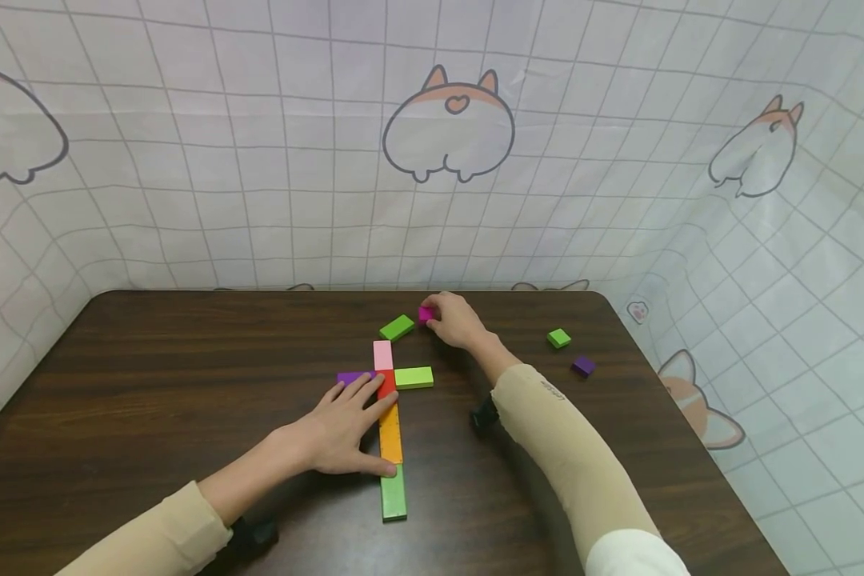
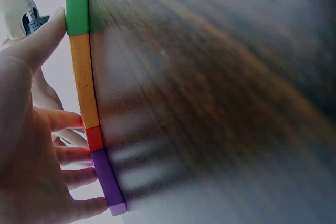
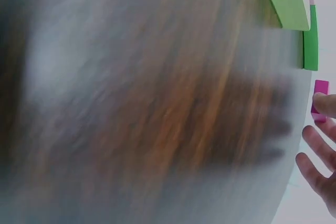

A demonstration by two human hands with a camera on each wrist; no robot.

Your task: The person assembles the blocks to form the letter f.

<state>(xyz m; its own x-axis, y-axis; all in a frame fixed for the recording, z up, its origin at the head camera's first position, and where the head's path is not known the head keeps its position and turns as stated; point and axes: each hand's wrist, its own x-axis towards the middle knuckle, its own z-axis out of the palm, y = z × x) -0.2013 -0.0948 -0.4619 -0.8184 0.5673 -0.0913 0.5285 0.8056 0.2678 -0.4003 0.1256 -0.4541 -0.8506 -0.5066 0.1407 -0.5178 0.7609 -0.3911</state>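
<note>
My left hand [image 1: 338,436] rests with spread fingers on a column of flat wooden blocks. Its thumb touches the long green block [image 1: 394,500], and its fingertips lie along the orange block [image 1: 390,440], red block [image 1: 386,384] and purple block [image 2: 108,179]. A pink block [image 1: 382,355] tops the column; a lime green block [image 1: 414,378] juts out to the right of the red one. Beyond them, toward the table's far edge, my right hand [image 1: 457,322] pinches a small magenta block [image 3: 321,87] between thumb and finger, its other fingers extended.
Near the magenta block, a loose green block [image 1: 397,327] lies slanted. Farther right are a small green block [image 1: 558,338] and a dark purple block [image 1: 583,366]. The dark wooden table [image 1: 187,360] ends at a patterned white curtain [image 1: 295,200].
</note>
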